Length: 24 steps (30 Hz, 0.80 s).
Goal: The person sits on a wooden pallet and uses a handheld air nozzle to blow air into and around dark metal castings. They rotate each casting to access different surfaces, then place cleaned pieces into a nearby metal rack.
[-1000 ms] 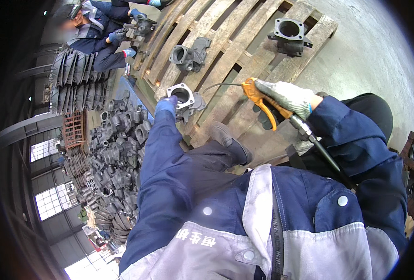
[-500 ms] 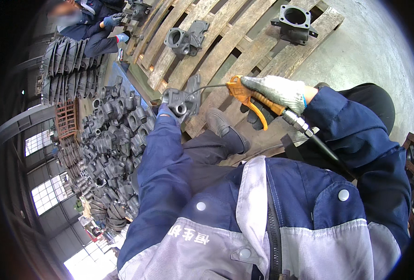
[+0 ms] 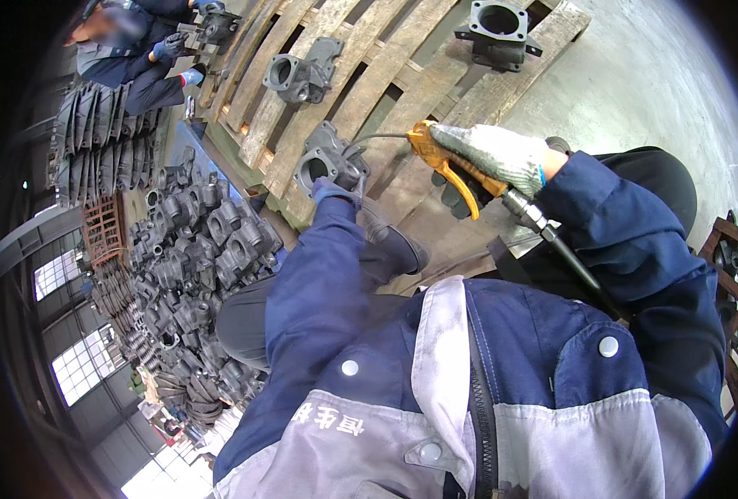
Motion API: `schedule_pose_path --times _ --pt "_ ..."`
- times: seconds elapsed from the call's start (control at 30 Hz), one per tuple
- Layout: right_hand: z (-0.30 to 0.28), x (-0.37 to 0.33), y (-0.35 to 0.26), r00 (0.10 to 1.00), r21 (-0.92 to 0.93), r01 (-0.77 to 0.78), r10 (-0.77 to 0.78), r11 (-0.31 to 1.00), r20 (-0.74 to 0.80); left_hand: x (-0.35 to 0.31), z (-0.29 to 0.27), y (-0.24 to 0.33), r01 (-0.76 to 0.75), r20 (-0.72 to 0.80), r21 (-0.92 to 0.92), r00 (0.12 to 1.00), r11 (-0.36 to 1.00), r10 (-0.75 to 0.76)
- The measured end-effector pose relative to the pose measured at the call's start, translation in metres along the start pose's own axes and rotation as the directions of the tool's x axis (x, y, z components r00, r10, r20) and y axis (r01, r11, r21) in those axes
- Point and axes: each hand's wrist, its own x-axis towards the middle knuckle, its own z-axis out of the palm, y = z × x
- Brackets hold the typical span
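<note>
My left hand point(image 3: 335, 190), in a blue glove, grips a dark grey metal casting point(image 3: 332, 152) by its near side. The casting's wide round bore and square flange face up towards me. In a white-palmed glove, my right hand point(image 3: 502, 156) is closed round an orange air blow gun point(image 3: 425, 143). From the gun a thin bent nozzle tube point(image 3: 379, 135) reaches over to the right side of the casting; whether its tip touches is too small to tell. A black hose point(image 3: 581, 268) runs back from the gun's metal coupling under my right arm.
A wooden pallet point(image 3: 375, 60) lies ahead, carrying a casting point(image 3: 302, 71) and a flanged casting point(image 3: 499, 37). Left is a large heap of castings point(image 3: 194, 249); beyond stand stacked dark ribbed parts point(image 3: 103, 137). A gloved co-worker point(image 3: 148, 58) handles another casting far left. A rusty rack point(image 3: 730, 283) stands right.
My left hand has moved right and turned the casting, so its large bore now faces up. The blow gun stays nearly in place. The whole view has shifted slightly.
</note>
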Motion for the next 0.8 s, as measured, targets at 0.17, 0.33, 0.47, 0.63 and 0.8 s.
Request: schedule_pose_path --times 0.17,0.33,0.47,0.63,0.8 --pt "0.001 0.002 0.008 0.999 0.132 -0.026 0.022 0.991 0.033 -0.011 0.001 -0.004 -0.092 -0.018 0.024 0.996 0.996 0.092" --pt "0.003 0.0 0.008 0.996 0.117 -0.085 0.086 0.989 -0.002 -0.03 0.005 -0.003 -0.399 -0.126 0.377 0.872 0.836 0.473" --pt "0.008 0.002 0.004 0.991 0.255 -0.13 0.125 0.958 0.038 -0.042 0.016 0.007 -0.48 0.004 0.85 0.419 0.218 0.908" --pt "0.012 0.001 -0.012 0.999 0.078 -0.033 0.032 0.996 0.014 -0.057 0.02 0.005 -0.573 0.417 0.797 0.294 -0.191 0.86" --pt "0.0 -0.017 -0.038 0.974 -0.322 0.163 -0.205 0.933 -0.099 -0.07 0.036 -0.005 -0.242 0.295 0.952 0.554 -0.188 0.778"
